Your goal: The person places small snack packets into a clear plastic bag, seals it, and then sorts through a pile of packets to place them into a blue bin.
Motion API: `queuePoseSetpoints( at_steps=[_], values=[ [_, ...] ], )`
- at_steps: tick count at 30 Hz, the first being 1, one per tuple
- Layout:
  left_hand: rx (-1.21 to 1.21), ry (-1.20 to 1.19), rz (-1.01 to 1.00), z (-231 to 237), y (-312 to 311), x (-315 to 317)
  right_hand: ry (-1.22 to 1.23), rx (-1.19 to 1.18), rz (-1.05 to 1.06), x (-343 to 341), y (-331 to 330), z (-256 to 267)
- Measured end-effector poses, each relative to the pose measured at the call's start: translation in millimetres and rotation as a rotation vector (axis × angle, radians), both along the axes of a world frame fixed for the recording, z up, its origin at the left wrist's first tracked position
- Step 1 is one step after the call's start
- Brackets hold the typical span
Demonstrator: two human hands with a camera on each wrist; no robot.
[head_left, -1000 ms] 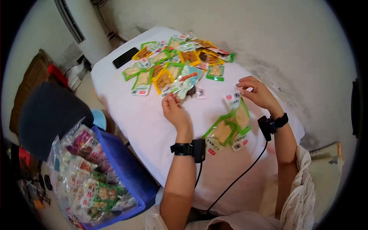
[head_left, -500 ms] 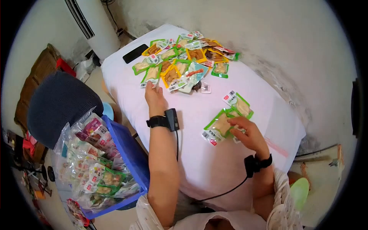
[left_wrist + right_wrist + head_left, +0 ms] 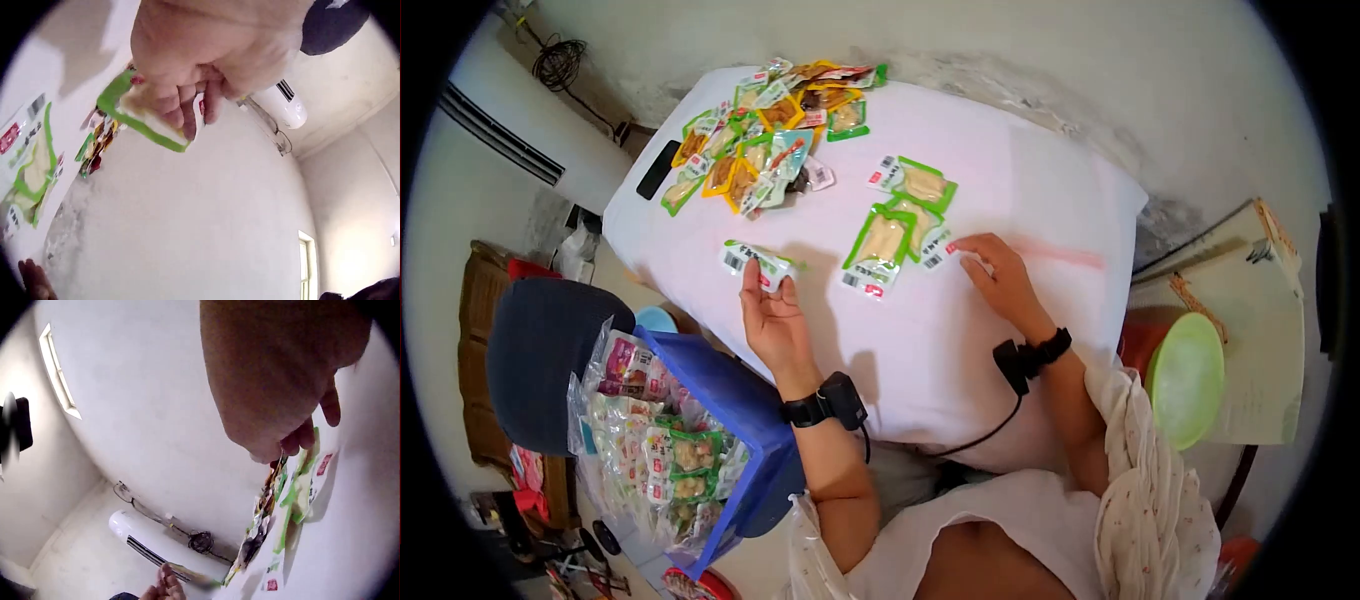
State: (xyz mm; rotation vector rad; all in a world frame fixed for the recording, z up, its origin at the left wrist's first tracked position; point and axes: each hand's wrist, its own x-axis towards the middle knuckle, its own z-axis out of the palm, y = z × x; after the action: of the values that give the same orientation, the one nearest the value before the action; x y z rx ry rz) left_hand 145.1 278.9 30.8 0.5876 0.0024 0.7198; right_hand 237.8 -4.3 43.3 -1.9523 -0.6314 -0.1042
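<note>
My left hand (image 3: 778, 325) pinches a green-edged snack packet (image 3: 762, 265) above the left part of the table. In the left wrist view the packet's green border (image 3: 150, 132) shows beyond the curled fingers, which hide part of it. Three similar packets with pale contents lie together mid-table, among them a front packet (image 3: 883, 240) and a back packet (image 3: 925, 183) with the third between them. Beside that third packet's white label (image 3: 938, 250) is my right hand (image 3: 1005, 285), fingers loosely bent and fingertips right at the label's edge.
A mixed pile of snack packets (image 3: 780, 112) covers the table's far left, with a black phone (image 3: 659, 168) beside it. At the left stands a blue crate (image 3: 730, 375) full of bagged packets, near a dark chair (image 3: 545, 365). A green basin (image 3: 1185, 380) is at the right.
My left hand has taken a green-edged packet from the pile's near edge and brought it closer. My right hand has drawn off the grouped packets to their right. The head view has shifted.
</note>
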Motion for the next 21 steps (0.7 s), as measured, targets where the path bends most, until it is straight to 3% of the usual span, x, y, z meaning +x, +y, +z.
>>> queuePoseSetpoints(
  at_steps=[2, 4, 5, 6, 8, 10, 12, 16, 21],
  values=[
    [-0.024, -0.053, -0.117, -1, -8, -3, 0.011, 0.012, -0.023, 6, 0, -5],
    [-0.041, 0.066, -0.210, 0, -16, 0, -0.168, 0.027, -0.045, 14, 1, -15],
    [0.173, 0.328, -0.141, -11, -9, 6, -0.165, 0.032, -0.051, 19, 5, -16],
    [0.180, 0.330, -0.147, -25, -10, 10, -0.197, -0.035, -0.071, 25, 10, -16],
    [1.442, 0.795, 0.531, -35, -25, 18, -0.225, -0.096, -0.098, 42, 22, -23],
    [1.382, 0.696, 0.426, -31, -52, 23, -0.390, -0.176, -0.138, 63, 35, -40],
    [1.708, 0.828, 0.284, -29, -71, 28, -0.378, -0.268, -0.141, 77, 47, -50],
    [1.860, 0.964, 0.064, -18, -85, 47, -0.340, -0.477, -0.061, 76, 53, -48],
    [1.963, 0.721, -0.064, -23, -66, 59, -0.405, -0.401, 0.013, 61, 39, -52]
  ],
)
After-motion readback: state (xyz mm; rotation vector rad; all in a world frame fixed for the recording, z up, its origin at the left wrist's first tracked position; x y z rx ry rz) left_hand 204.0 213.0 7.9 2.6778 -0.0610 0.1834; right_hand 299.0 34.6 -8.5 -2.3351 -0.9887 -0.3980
